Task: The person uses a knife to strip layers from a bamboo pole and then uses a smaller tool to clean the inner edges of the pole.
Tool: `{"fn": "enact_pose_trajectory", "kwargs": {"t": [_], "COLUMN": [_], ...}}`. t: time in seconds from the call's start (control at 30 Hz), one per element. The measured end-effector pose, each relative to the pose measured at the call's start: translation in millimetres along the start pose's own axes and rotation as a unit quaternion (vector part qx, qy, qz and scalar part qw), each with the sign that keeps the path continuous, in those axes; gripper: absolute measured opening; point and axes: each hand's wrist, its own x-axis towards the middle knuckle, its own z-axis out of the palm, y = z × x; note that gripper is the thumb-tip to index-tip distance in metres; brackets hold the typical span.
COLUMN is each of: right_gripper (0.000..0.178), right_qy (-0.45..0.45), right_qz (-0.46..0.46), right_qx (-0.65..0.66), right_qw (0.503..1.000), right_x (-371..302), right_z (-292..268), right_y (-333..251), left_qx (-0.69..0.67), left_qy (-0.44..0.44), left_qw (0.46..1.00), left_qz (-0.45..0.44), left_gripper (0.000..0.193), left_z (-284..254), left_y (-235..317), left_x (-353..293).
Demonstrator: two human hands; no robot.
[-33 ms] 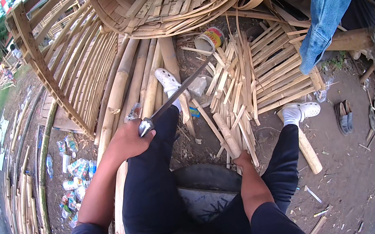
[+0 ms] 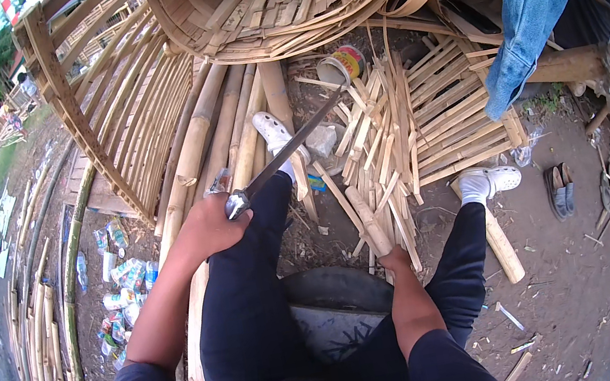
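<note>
My left hand (image 2: 211, 229) is closed around the handle of a long machete (image 2: 293, 144), just above my left knee. Its blade slants away to the upper right, toward a small tin (image 2: 341, 66). Between my legs, my right hand (image 2: 396, 259) grips the near end of a short piece of bamboo (image 2: 368, 220). That piece points away from me, beside a loose heap of split bamboo strips (image 2: 363, 150). Blade and bamboo piece are apart. The fingers of my right hand are partly hidden beneath the bamboo.
A woven bamboo basket (image 2: 280, 43) fills the top. Long bamboo poles (image 2: 192, 141) and a slatted bamboo frame (image 2: 80, 123) stand left, near plastic cups and bottles (image 2: 126, 277). Right are a slatted panel (image 2: 453, 113), hanging denim (image 2: 525, 8) and shoes (image 2: 559, 192). A dark round rim (image 2: 337, 288) lies between my thighs.
</note>
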Motion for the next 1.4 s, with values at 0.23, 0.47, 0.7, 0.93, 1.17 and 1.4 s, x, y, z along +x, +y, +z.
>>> {"fn": "enact_pose_trajectory", "kwargs": {"t": [0.23,0.47,0.7,0.93,1.17,1.4], "right_gripper": [0.050,0.026,0.034,0.028,0.034,0.034], "right_qy": [-0.024,0.072,0.152,0.212,0.308,0.255], "right_qz": [-0.015,-0.261,-0.287,-0.360,-0.632,-0.178], "right_qx": [0.159,0.310,0.168,0.237,0.512,0.066], "right_qw": [0.987,0.912,0.931,0.877,0.493,0.948], "right_x": [-25,-107,-180,-214,-321,-195], "right_z": [-45,-140,-196,-231,-337,-180], "right_y": [-27,-76,-120,-133,-145,-107], "left_qx": [0.031,0.024,-0.009,-0.015,-0.018,0.011], "left_qy": [0.056,0.052,0.019,0.012,0.015,0.016], "left_qw": [0.993,0.993,0.993,0.993,0.995,0.997], "left_qz": [-0.103,-0.105,-0.116,-0.117,-0.097,-0.075], "left_gripper": [0.030,0.028,0.034,0.035,0.031,0.027], "left_z": [9,-3,-3,0,2,9], "left_y": [-25,-21,-10,-12,-9,14], "left_x": [17,8,8,4,-3,-8]}}
